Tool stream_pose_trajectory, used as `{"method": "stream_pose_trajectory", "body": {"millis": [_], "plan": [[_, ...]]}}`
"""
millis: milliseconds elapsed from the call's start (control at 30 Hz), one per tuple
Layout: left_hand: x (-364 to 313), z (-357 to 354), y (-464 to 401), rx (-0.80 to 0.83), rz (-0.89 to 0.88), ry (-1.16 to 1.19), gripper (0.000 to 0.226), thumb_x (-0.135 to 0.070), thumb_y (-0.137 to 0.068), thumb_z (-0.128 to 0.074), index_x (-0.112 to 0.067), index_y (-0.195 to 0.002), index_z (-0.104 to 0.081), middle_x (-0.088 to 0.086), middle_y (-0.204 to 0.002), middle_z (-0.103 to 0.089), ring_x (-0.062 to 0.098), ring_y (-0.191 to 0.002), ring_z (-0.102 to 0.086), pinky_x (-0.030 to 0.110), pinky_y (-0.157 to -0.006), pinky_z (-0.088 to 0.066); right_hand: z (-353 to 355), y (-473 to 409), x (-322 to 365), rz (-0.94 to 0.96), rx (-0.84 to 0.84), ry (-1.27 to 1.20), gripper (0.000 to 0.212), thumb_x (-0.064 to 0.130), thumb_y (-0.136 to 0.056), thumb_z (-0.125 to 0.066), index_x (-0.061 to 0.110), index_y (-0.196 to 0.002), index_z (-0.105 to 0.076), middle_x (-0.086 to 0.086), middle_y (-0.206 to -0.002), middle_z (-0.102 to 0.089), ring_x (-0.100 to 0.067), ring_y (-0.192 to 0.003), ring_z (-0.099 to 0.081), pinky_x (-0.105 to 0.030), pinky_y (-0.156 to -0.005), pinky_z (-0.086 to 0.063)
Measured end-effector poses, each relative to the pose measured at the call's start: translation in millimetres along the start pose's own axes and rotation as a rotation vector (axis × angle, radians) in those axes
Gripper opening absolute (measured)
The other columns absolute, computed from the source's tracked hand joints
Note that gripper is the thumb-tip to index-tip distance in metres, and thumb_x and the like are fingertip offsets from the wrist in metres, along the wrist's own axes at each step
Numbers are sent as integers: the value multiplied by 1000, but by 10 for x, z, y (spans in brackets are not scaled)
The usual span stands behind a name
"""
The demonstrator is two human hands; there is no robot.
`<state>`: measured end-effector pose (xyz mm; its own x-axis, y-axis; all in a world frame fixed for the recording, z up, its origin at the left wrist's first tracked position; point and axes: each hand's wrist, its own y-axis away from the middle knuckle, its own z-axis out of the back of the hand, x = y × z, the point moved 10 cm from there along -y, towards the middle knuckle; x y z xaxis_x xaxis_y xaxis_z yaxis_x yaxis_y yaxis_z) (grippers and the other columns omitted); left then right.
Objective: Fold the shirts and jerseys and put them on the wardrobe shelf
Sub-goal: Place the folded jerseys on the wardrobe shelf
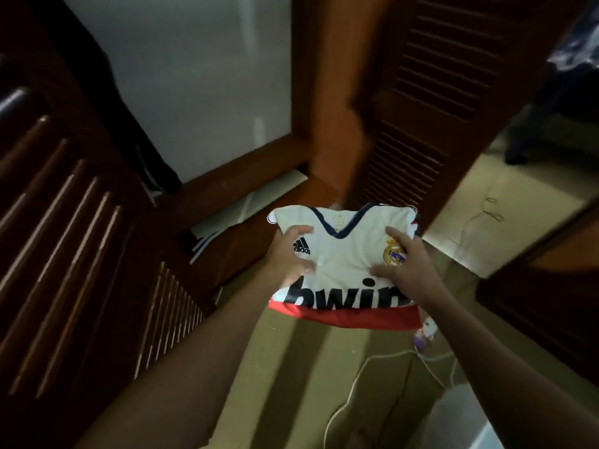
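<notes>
While the folded white jersey (343,257) is carried in mid-air above the tan floor (291,367), it is held from both sides: the left hand (293,254) grips its left edge with thumb on top and fingers curled over the cloth, and the right hand (403,264) is laid on the crest side, fingers (393,236) spread on top and thumb pressed toward the middle. Between the hands a navy V-collar and black lettering are seen. A folded red garment (343,317) is stacked directly beneath, protruding at the near edge. Ahead of the fingers stands a dark louvred wardrobe door (431,102). The fabric appears smooth and flat.
</notes>
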<state>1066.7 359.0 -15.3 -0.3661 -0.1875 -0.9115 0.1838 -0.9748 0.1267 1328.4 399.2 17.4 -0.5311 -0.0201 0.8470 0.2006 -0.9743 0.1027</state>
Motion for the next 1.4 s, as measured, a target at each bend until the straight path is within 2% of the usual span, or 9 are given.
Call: {"method": "stream_pose_trajectory", "body": {"millis": [200,300,400,600,833,1000,1100,1200,1400], "plan": [[-24,238,-469,-208,85,-44,69,-11,-67,-85,-45,-120,-58,-2,-122,-43,18,-113,-54,30,-87,-55,-87,-1073,217,117,165,36,96,33,-53,-92,33,-141,-54,4,-127,-44,-14,-117,-57,-37,-107,-46],[94,419,-732,-280,148,-24,70,-16,-65,-84,-49,-120,-57,-4,-123,-45,18,-112,-56,35,-87,-58,-315,-1592,350,154,256,-36,89,6,-63,-92,23,-142,-54,-4,-132,-43,-16,-124,-55,-20,-106,-41],[247,578,-1058,-324,185,9,70,-16,-65,-83,-47,-122,-56,-1,-127,-45,19,-111,-58,35,-81,-61,-587,-2100,441,183,312,-60,85,-3,-70,-86,25,-143,-53,-3,-130,-41,1,-109,-54,3,-80,-39],[597,885,-1877,-372,249,33,69,-13,-69,-83,-50,-121,-55,-2,-126,-44,23,-109,-59,35,-77,-62,-1101,-3116,544,195,381,-53,83,-2,-71,-84,27,-142,-54,-3,-132,-40,7,-100,-55,-3,-64,-46],[849,1403,-2656,-454,306,58,70,-13,-70,-83,-53,-120,-53,2,-125,-49,18,-101,-65,35,-77,-63,-1706,-4148,829,237,467,9,84,1,-70,-86,26,-144,-54,-5,-132,-41,-13,-108,-59,-1,-69,-45],[1066,1842,-3152,-541,317,72,70,-9,-70,-83,-44,-124,-57,4,-129,-41,24,-116,-55,39,-91,-58,-2255,-4874,1082,285,538,39,85,5,-70,-88,25,-145,-52,-5,-133,-38,-18,-115,-58,-1,-74,-45],[1304,2128,-3488,-587,337,89,72,-19,-62,-83,-61,-112,-54,3,-130,-43,26,-118,-55,46,-94,-57,-2694,-5337,1212,295,608,42,87,8,-70,-89,26,-146,-51,-7,-136,-40,-19,-116,-58,-5,-81,-47],[1586,2382,-3817,-635,405,111,71,-16,-67,-84,-59,-114,-53,1,-133,-42,25,-120,-54,45,-94,-57,-3163,-5796,1286,305,677,47,89,14,-69,-92,31,-145,-50,-4,-138,-39,-19,-122,-55,-14,-93,-48],[2206,2776,-4573,-710,440,83,71,-5,-72,-84,-33,-130,-55,4,-133,-40,21,-120,-50,23,-82,-53,-4088,-6667,1278,293,764,43,90,7,-69,-91,26,-147,-49,0,-131,-34,-15,-116,-51,-4,-76,-48]]}}
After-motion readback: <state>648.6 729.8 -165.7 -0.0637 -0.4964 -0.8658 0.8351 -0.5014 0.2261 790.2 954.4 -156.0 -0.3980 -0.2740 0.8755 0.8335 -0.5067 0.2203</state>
